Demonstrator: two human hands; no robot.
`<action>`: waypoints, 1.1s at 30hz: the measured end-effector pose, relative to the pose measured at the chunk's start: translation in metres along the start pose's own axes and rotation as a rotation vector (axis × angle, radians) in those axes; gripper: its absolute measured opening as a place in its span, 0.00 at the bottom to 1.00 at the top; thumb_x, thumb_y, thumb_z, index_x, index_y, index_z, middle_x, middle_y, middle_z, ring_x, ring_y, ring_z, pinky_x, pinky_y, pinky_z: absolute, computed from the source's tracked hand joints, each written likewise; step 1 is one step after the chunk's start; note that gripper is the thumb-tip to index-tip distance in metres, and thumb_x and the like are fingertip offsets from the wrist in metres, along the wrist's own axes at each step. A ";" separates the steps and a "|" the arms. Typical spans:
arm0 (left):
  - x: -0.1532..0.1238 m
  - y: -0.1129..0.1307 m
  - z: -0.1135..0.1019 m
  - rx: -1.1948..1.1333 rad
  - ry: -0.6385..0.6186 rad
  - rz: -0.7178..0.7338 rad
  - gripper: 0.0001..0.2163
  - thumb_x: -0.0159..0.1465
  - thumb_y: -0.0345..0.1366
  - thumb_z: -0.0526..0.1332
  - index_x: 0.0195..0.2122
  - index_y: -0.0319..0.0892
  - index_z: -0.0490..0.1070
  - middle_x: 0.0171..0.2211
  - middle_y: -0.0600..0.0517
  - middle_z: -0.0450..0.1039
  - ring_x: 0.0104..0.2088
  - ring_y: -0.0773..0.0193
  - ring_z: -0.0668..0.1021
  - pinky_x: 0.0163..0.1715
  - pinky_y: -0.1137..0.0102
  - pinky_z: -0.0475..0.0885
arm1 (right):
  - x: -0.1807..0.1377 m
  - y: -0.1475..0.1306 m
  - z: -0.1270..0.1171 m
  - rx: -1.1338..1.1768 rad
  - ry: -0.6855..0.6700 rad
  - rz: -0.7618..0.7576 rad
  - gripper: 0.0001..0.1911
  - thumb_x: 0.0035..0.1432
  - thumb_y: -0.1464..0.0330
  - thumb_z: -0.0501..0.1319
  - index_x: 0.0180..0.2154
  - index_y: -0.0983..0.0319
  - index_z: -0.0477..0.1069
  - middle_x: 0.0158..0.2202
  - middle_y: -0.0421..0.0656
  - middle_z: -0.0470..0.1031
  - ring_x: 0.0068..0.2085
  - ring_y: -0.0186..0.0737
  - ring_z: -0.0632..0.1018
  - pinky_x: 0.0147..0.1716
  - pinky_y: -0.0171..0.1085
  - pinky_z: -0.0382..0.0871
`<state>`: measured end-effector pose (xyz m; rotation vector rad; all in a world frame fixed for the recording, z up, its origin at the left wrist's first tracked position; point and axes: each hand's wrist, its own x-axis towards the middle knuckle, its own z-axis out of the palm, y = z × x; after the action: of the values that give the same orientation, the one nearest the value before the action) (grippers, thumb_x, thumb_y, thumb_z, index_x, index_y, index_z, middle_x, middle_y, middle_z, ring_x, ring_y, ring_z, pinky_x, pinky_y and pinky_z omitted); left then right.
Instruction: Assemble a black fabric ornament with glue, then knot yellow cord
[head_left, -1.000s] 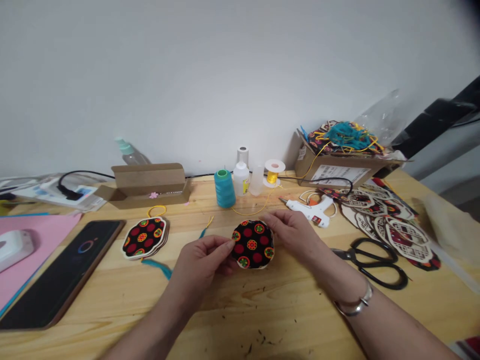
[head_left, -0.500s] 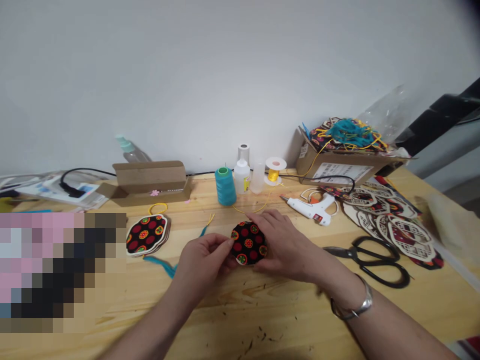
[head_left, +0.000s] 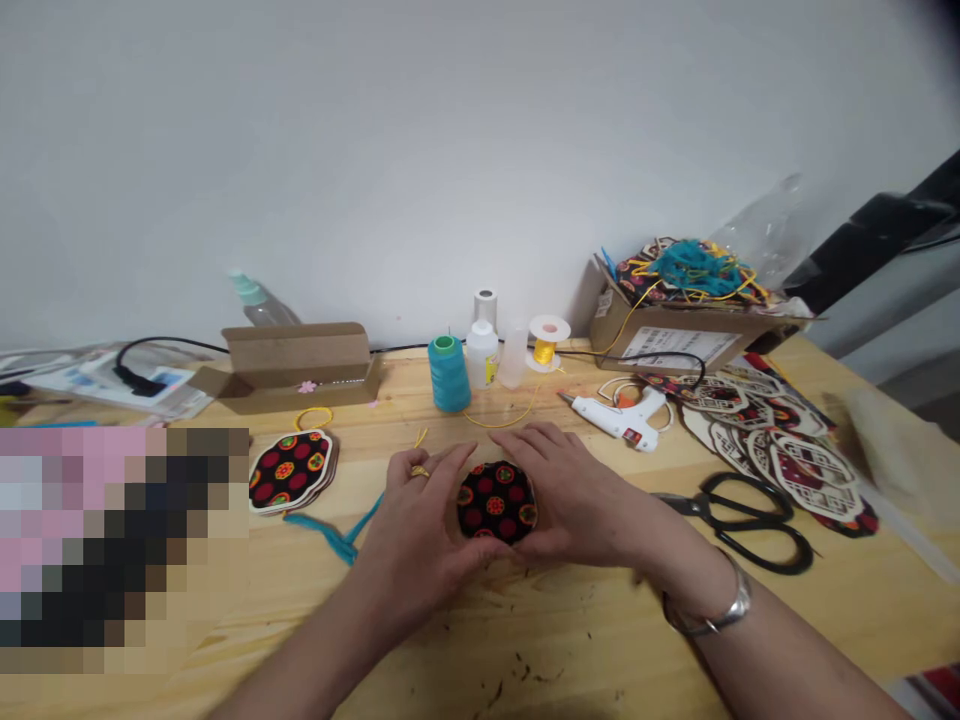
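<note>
A round black fabric piece (head_left: 496, 500) with red and yellow dots lies on the wooden table (head_left: 570, 640) in front of me. My left hand (head_left: 420, 520) cups its left edge, fingers curved round it. My right hand (head_left: 574, 495) cups its right edge the same way, a silver bracelet on that wrist. Both hands press the piece between them, down on the table. A stack of similar patterned pieces (head_left: 291, 470) sits to the left, with a teal tassel (head_left: 337, 530) beside it.
Behind the hands stand a teal thread cone (head_left: 448, 373), a white glue bottle (head_left: 482, 355) and a yellow cord spool (head_left: 547, 343). To the right lie a white glue gun (head_left: 619, 417), black scissors (head_left: 750, 525), cut wooden shapes (head_left: 787, 450) and a full cardboard box (head_left: 675, 320).
Both hands closed in around the fabric piece and lowered it flat toward the table. The left hand turned from a fingertip pinch to a cupping grip.
</note>
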<state>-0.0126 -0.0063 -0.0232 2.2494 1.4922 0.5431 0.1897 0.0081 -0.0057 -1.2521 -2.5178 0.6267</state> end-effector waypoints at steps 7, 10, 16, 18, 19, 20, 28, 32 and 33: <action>0.000 0.000 0.004 0.009 -0.119 -0.019 0.44 0.43 0.45 0.67 0.59 0.40 0.52 0.51 0.45 0.66 0.51 0.47 0.58 0.50 0.56 0.59 | -0.001 0.002 -0.004 -0.022 -0.036 0.035 0.46 0.40 0.59 0.66 0.59 0.61 0.49 0.53 0.49 0.61 0.54 0.51 0.59 0.50 0.49 0.56; -0.001 -0.001 0.007 0.024 -0.123 -0.015 0.42 0.44 0.42 0.67 0.59 0.39 0.52 0.51 0.45 0.67 0.50 0.47 0.59 0.50 0.56 0.59 | -0.001 0.002 0.000 -0.029 -0.035 0.027 0.45 0.41 0.61 0.66 0.59 0.61 0.49 0.53 0.49 0.62 0.52 0.50 0.61 0.49 0.49 0.57; 0.000 -0.004 0.009 0.047 -0.079 0.004 0.37 0.47 0.38 0.64 0.59 0.39 0.53 0.49 0.45 0.69 0.50 0.47 0.60 0.49 0.56 0.59 | 0.000 0.002 0.002 -0.025 -0.027 0.031 0.44 0.42 0.63 0.66 0.59 0.62 0.49 0.52 0.49 0.63 0.52 0.49 0.61 0.49 0.48 0.58; 0.000 -0.004 0.009 0.057 -0.062 0.002 0.35 0.48 0.38 0.63 0.58 0.39 0.54 0.48 0.45 0.69 0.50 0.47 0.61 0.49 0.55 0.58 | 0.001 0.002 0.003 -0.022 -0.022 0.029 0.42 0.44 0.62 0.65 0.59 0.62 0.49 0.52 0.49 0.63 0.52 0.49 0.61 0.49 0.48 0.58; 0.000 -0.004 0.009 0.061 -0.056 0.003 0.35 0.48 0.37 0.62 0.58 0.39 0.54 0.48 0.45 0.69 0.50 0.47 0.61 0.49 0.55 0.58 | 0.001 0.002 0.003 -0.022 -0.019 0.031 0.42 0.44 0.62 0.64 0.59 0.62 0.50 0.52 0.50 0.63 0.52 0.49 0.61 0.49 0.48 0.58; 0.000 -0.004 0.009 0.065 -0.050 0.008 0.34 0.49 0.37 0.62 0.58 0.39 0.54 0.48 0.45 0.69 0.50 0.47 0.61 0.48 0.54 0.59 | 0.001 0.002 0.003 -0.022 -0.015 0.035 0.41 0.45 0.62 0.64 0.59 0.62 0.50 0.52 0.50 0.63 0.52 0.49 0.61 0.49 0.48 0.58; 0.002 -0.005 0.007 0.157 0.039 0.049 0.28 0.54 0.41 0.60 0.55 0.36 0.58 0.48 0.43 0.69 0.49 0.48 0.63 0.48 0.55 0.61 | 0.003 -0.001 0.002 -0.023 0.079 0.055 0.41 0.42 0.57 0.66 0.56 0.64 0.55 0.50 0.50 0.66 0.50 0.50 0.64 0.47 0.48 0.60; 0.009 -0.020 -0.008 0.339 0.291 0.015 0.15 0.60 0.36 0.52 0.45 0.36 0.68 0.45 0.42 0.70 0.46 0.52 0.67 0.49 0.58 0.60 | 0.006 -0.002 0.002 0.010 0.266 0.144 0.20 0.53 0.60 0.59 0.45 0.65 0.67 0.36 0.47 0.72 0.40 0.43 0.70 0.40 0.42 0.64; 0.011 -0.024 -0.012 0.397 0.335 -0.026 0.13 0.60 0.36 0.52 0.43 0.36 0.69 0.44 0.42 0.70 0.45 0.52 0.68 0.48 0.58 0.61 | 0.006 -0.001 0.002 0.019 0.308 0.162 0.15 0.55 0.63 0.57 0.42 0.65 0.68 0.33 0.45 0.73 0.37 0.41 0.71 0.39 0.41 0.64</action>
<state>-0.0340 0.0135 -0.0245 2.5223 1.9364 0.6941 0.1845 0.0119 -0.0068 -1.4340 -2.1721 0.4498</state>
